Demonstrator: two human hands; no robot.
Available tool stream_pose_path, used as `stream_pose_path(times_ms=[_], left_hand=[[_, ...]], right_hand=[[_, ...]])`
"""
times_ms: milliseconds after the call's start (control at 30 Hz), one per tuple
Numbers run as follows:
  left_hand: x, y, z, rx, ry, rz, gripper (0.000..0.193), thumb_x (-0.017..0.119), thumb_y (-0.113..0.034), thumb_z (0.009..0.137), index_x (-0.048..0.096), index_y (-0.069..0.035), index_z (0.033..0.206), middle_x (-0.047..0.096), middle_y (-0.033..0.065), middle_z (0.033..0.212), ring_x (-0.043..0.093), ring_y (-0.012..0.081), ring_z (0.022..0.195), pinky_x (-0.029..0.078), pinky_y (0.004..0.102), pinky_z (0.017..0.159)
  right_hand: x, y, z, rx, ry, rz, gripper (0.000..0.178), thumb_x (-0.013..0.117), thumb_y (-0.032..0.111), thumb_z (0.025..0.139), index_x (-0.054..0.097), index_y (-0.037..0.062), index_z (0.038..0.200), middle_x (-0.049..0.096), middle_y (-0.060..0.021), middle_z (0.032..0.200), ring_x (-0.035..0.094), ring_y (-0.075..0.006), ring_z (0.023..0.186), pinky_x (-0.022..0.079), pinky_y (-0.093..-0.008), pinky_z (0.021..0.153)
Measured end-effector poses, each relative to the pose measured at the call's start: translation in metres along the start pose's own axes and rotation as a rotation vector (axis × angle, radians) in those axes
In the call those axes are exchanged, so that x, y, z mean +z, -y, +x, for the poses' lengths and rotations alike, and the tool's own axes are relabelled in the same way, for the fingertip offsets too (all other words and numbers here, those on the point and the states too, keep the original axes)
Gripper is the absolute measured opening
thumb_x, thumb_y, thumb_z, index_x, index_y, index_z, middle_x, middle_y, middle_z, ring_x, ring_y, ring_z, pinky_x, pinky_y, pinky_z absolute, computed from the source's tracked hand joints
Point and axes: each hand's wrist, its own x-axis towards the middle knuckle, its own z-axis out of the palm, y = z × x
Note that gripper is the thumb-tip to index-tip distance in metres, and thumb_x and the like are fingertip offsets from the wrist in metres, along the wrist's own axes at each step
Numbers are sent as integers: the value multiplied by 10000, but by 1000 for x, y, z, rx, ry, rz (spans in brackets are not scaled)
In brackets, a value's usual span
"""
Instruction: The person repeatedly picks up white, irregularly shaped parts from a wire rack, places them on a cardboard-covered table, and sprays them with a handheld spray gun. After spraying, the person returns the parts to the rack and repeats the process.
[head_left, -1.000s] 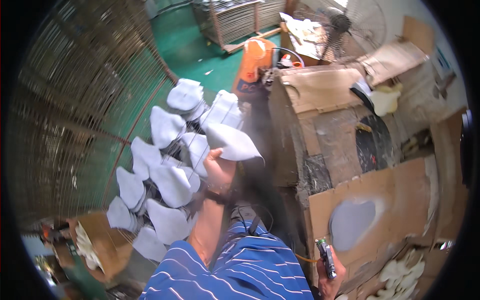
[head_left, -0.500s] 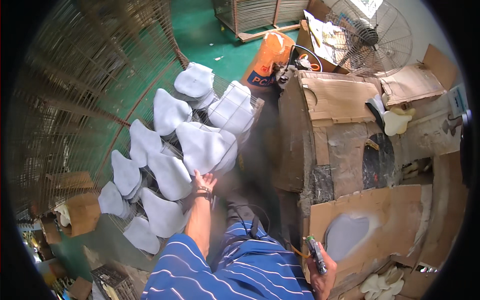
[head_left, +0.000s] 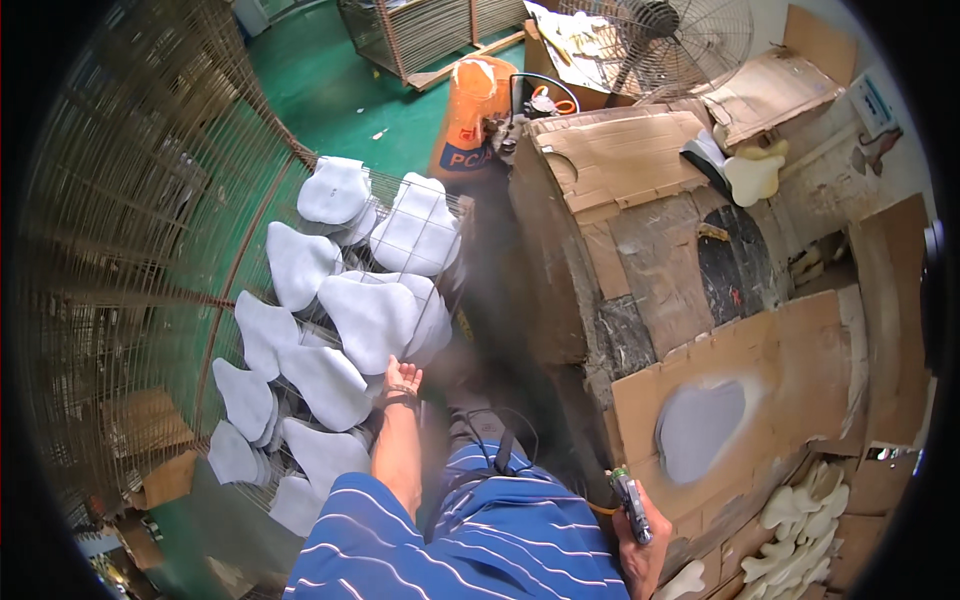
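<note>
My left hand [head_left: 402,378], palm up with fingers apart, is at the lower tip of a light grey shaped pad [head_left: 372,318] on the wire rack. Whether its fingertips touch the pad is hard to tell. Several similar pads lie in overlapping stacks on that rack [head_left: 232,300]. At the lower right, my right hand [head_left: 643,535] is closed round a small metal spray gun [head_left: 631,506] with a green end and a yellow hose. Just beyond it, a grey pad [head_left: 702,430] lies on cardboard, with a pale haze on the board around its edge.
A cardboard-covered bench [head_left: 640,280] runs along the right. Cream-coloured shaped pieces [head_left: 805,515] are piled at lower right. At the back are an orange bag-like container [head_left: 468,115], a large wire fan [head_left: 660,45] and another wire rack [head_left: 430,35]. The floor is green.
The view has shifted, so the bench and rack sit differently in it and more cream pieces show. My left hand stays by the same pad, its fingers slightly more bent. The right still holds the spray gun.
</note>
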Motion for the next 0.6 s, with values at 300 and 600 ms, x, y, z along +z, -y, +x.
stream_pose_path(times_ms=[300,600], left_hand=[[10,-8,14,29,32,-23,303,685,-387,931,577,-150,1085,608,10,971,657,221,923,566,475,871],[13,12,-22,-113,60,-1,274,684,-385,926,581,-131,932,655,33,876,672,251,885,545,493,897]], right_hand=[[0,0,-6,41,11,-54,488,698,4,856,630,-29,1338,601,-38,800,541,-96,717,464,-254,668],[5,3,0,-13,-32,-67,474,710,3,853,639,-35,1320,629,-47,819,547,-95,722,463,-254,667]])
